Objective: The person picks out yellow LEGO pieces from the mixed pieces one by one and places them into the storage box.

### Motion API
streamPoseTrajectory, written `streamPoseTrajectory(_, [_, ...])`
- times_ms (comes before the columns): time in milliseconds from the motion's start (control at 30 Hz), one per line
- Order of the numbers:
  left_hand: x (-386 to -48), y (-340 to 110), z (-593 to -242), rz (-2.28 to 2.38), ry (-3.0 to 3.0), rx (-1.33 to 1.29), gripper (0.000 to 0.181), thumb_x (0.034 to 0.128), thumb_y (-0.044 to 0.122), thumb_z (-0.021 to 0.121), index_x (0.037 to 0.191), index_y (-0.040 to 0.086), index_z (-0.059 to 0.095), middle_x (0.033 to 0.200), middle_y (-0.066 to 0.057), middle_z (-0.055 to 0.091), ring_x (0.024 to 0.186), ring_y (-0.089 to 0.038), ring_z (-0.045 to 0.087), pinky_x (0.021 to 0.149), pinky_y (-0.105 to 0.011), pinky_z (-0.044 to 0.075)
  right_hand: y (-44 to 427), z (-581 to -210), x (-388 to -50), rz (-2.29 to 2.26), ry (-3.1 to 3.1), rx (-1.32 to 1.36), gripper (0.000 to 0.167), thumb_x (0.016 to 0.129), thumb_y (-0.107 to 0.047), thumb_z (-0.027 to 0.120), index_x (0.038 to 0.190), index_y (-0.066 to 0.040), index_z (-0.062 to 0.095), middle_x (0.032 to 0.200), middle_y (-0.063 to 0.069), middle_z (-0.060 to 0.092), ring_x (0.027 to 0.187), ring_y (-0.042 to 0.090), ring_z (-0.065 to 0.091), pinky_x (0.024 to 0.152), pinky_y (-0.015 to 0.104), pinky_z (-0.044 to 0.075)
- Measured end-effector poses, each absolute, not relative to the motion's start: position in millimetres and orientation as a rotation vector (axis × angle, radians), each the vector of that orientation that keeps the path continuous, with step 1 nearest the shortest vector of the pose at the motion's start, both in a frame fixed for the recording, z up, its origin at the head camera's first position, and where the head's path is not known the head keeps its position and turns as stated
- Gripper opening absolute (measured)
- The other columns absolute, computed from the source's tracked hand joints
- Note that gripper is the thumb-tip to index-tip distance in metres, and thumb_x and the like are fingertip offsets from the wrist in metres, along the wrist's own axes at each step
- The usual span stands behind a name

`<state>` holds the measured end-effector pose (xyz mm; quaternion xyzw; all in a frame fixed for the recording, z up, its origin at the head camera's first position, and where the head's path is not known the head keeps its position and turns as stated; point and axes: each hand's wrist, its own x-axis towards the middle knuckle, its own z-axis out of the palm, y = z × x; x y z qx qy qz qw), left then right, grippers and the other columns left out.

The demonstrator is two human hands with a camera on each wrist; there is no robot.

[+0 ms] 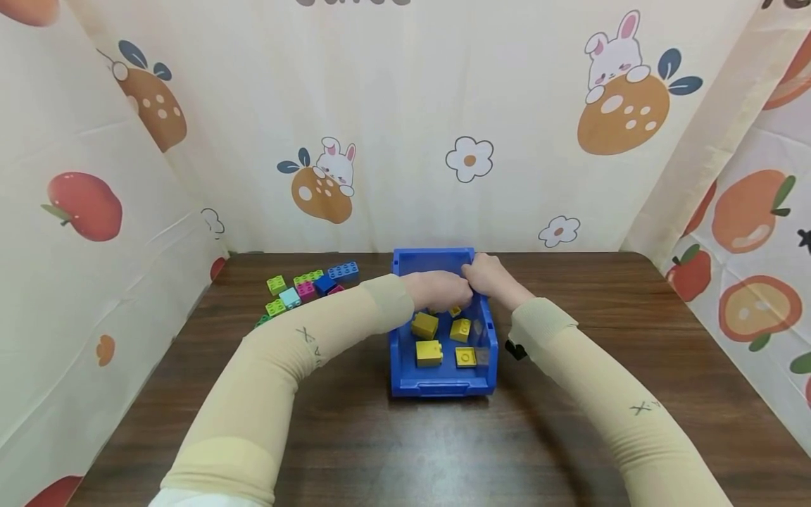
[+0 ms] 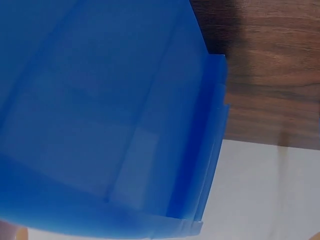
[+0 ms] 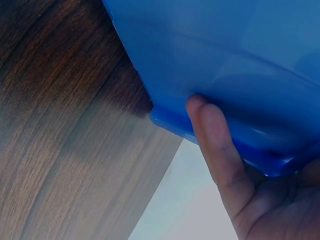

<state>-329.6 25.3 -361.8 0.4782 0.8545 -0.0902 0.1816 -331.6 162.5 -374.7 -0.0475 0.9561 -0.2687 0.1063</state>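
Note:
A blue plastic bin [image 1: 443, 387] stands on the table with several yellow toy bricks [image 1: 429, 353] inside. My left hand [image 1: 440, 290] reaches across the bin to its right wall, back of the hand upward; its fingertips are hidden. Beside it, my right hand [image 1: 486, 274] grips the rim of the right wall near the back corner. In the right wrist view, two fingers [image 3: 215, 132] lie along the bin's blue wall [image 3: 210, 55]. The left wrist view is mostly filled by blue bin wall [image 2: 115, 110], with a sliver of skin at the lower left corner.
Left of the bin, several loose bricks in green, pink, light blue and blue [image 1: 290, 298] lie on the dark wooden table [image 1: 355, 436], partly behind the left sleeve. A small black object [image 1: 516, 350] shows by the right sleeve. A printed curtain [image 1: 405, 197] stands behind the table.

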Motion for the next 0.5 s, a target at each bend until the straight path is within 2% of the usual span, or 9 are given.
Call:
streamPoseTrajectory(167, [-331.8, 25.8, -363.6, -0.279, 2.403, 1.382, 0.016, 0.0974, 0.021, 0.053, 0.111, 0.014, 0.059, 0.082, 0.002, 0.058, 0.078, -0.012, 0.056, 0.073, -0.019, 0.049, 162.7, -374.6, -332.8, -0.791, 2.810, -0.134, 0.031, 0.098, -0.023, 0.033, 0.076, -0.007, 0.047, 0.059, 0.003, 0.044, 0.051, 0.016, 0.058, 0.043, 0.022, 0.043])
streamPoseTrajectory(400, [-331.9, 28.0, -365.0, -0.376, 2.380, 1.429, 0.014, 0.0971, 0.018, 0.053, 0.105, 0.012, 0.064, 0.080, 0.001, 0.059, 0.074, -0.013, 0.056, 0.073, -0.021, 0.049, 163.1, -375.7, -333.7, -0.805, 2.795, -0.128, 0.027, 0.098, -0.022, 0.033, 0.090, -0.001, 0.050, 0.064, 0.004, 0.043, 0.053, 0.015, 0.056, 0.044, 0.021, 0.043])
streamPoseTrajectory(500, [-332.0, 28.0, -365.7, -0.384, 2.374, 1.430, 0.015, 0.0974, 0.018, 0.053, 0.104, 0.012, 0.065, 0.080, 0.001, 0.059, 0.074, -0.013, 0.056, 0.070, -0.021, 0.049, 163.4, -376.2, -334.0, -0.804, 2.795, -0.128, 0.026, 0.098, -0.022, 0.033, 0.088, -0.003, 0.048, 0.063, 0.003, 0.042, 0.052, 0.015, 0.055, 0.044, 0.021, 0.044])
